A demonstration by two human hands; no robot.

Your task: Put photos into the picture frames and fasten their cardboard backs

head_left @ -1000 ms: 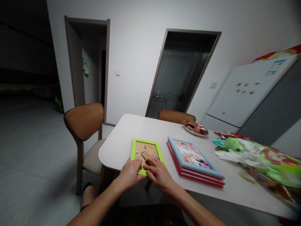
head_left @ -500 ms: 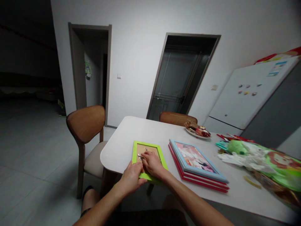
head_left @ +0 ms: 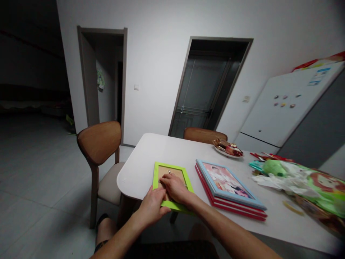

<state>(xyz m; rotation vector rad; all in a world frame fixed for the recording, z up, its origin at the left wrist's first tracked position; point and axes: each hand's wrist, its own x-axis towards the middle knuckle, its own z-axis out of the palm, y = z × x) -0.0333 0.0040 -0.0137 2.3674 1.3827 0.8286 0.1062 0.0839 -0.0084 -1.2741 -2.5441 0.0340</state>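
A lime-green picture frame (head_left: 190, 185) lies face down at the table's near edge, its brown backing board (head_left: 179, 172) showing. Small metal clips (head_left: 169, 172) sit along the inner edges of the back. My left hand (head_left: 152, 203) grips the frame's near left corner, thumb toward the near rim. Bent over the backing, my right hand (head_left: 175, 187) has its closed fingertips at the left-side clip, which they mostly cover. To the right of the frame is a stack of picture frames: a light blue one (head_left: 257, 202) with a pinkish picture on top, red ones (head_left: 237, 208) beneath.
On the white table (head_left: 172, 147), a plate of food (head_left: 229, 149) stands at the back. Crumpled plastic packaging (head_left: 293, 180) and a green plush-like item (head_left: 272, 168) lie on the right. Wooden chairs (head_left: 101, 144) stand at the left and the far side.
My right fingers have shifted slightly and now cover more of the left-side clip. My left hand keeps its hold on the frame. The view has shifted a little.
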